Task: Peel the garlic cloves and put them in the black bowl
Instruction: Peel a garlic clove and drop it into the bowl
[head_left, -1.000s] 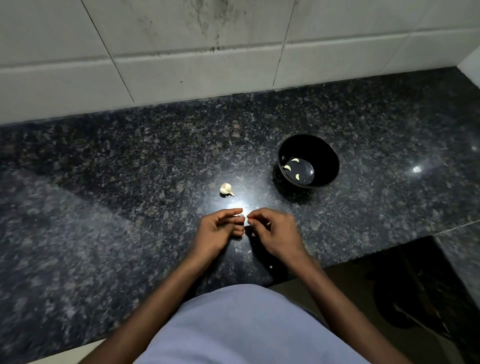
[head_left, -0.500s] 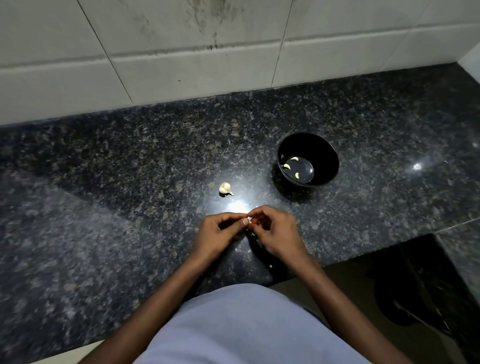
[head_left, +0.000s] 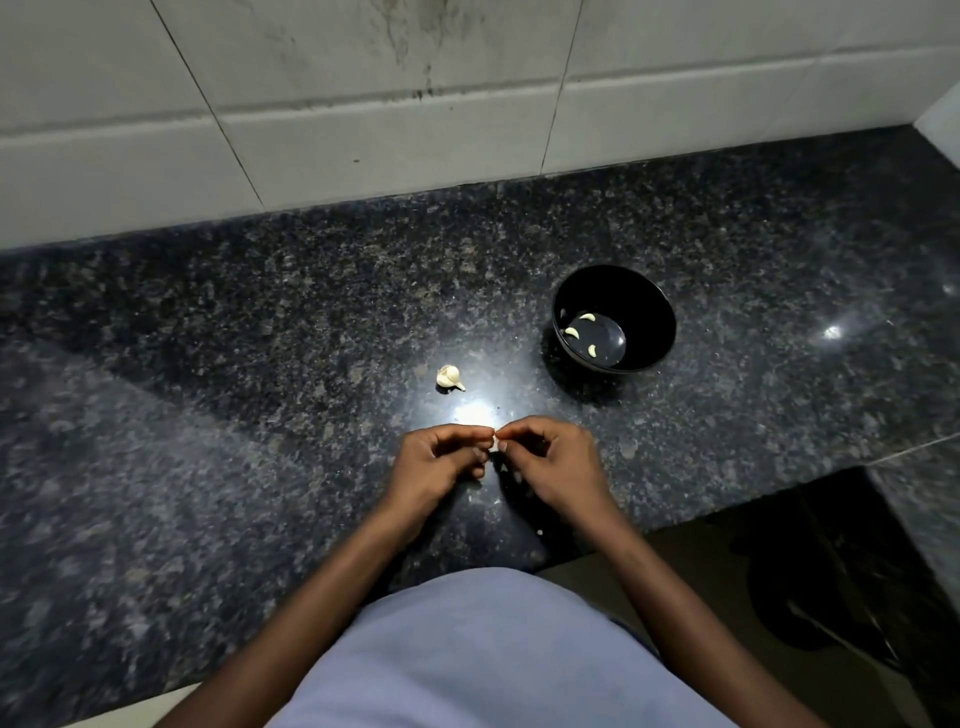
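I see my left hand and right hand meeting close to the near edge of the dark speckled granite tabletop, about midway along it. The fingers of both hands are curled, and their tips pinch a small whitish garlic clove between them; only a sliver of it shows, so I cannot tell how much skin is on it. Just beyond my hands, a little to the left, a small cream-coloured piece of garlic with papery skin lies alone on the tabletop, apart from my fingers. Further toward the back and to the right stands the round glossy black bowl, upright, well apart from the loose piece. Three pale peeled cloves lie on its bottom, near its left side. A few tiny pale flecks sit on the tabletop under my right wrist, by the near edge. The back edge of the tabletop meets a wall of large off-white tiles with dark smudges. My light blue shirt fills the bottom of the view.
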